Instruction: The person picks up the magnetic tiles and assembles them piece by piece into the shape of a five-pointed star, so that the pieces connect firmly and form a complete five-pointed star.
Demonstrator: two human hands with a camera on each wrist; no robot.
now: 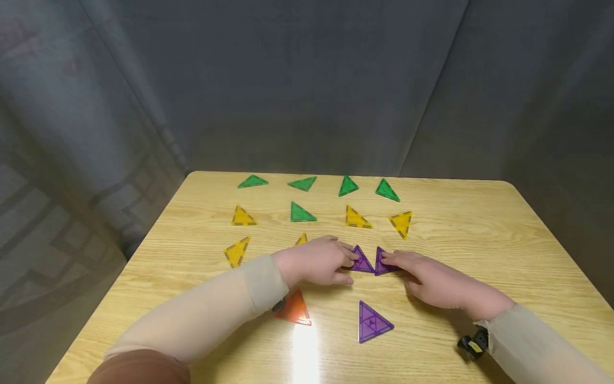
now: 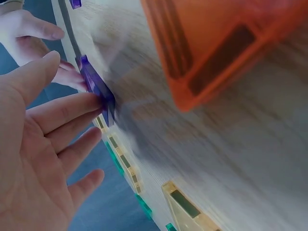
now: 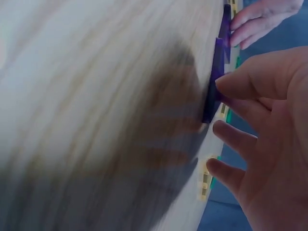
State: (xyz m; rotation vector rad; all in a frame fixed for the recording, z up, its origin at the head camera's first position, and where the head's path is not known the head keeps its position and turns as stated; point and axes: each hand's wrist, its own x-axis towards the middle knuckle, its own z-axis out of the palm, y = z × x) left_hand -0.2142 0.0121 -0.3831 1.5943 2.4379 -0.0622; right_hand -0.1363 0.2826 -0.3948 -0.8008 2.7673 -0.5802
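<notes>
Two purple triangle tiles lie side by side on the table, their near corners meeting or almost meeting. My left hand (image 1: 322, 261) rests its fingertips on the left purple tile (image 1: 363, 262), thumb held away from it. With extended fingers, my right hand (image 1: 434, 277) touches the right purple tile (image 1: 379, 266), partly covering it. The left wrist view shows the left hand's fingers (image 2: 72, 110) spread, the foremost at a purple tile (image 2: 91, 79). In the right wrist view a purple tile (image 3: 211, 96) sits at the right hand's fingertips. Nearer me lies a third purple triangle tile (image 1: 374, 322).
An orange triangle tile (image 1: 296, 309) lies by the left forearm, partly hidden. Several yellow triangle tiles (image 1: 357, 217) and green triangle tiles (image 1: 302, 212) lie spaced apart farther back. One yellow tile (image 1: 301, 239) is mostly behind the left hand. Grey cloth (image 1: 307, 96) hangs beyond the table.
</notes>
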